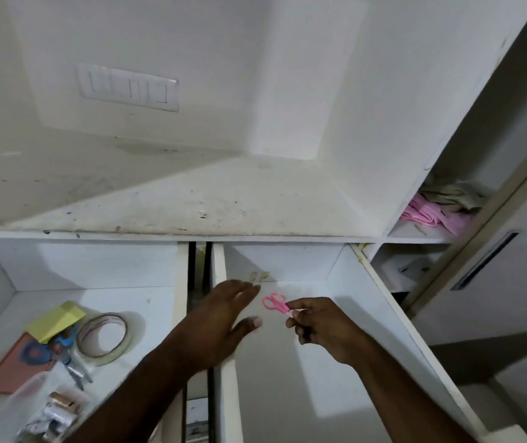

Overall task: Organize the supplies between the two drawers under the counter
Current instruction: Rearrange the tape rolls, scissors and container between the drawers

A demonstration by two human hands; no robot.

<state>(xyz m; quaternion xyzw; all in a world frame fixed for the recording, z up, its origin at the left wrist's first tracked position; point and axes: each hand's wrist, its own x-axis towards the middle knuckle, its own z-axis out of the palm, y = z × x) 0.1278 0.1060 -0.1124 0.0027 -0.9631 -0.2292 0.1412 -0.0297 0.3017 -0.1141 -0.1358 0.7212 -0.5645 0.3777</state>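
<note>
Up-left, pink scissors [275, 302] handles foremost.

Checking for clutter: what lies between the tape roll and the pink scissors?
Head view: the left hand and the drawers' side walls separate tape roll from pink scissors.

A white switch panel [129, 90] sits on the wall above the stained white counter [192, 203]. On the open shelf [415, 233] at the right edge, a pink cloth [431, 214] lies crumpled, and a beige cloth [451, 196] rests just behind it, touching it.
</note>
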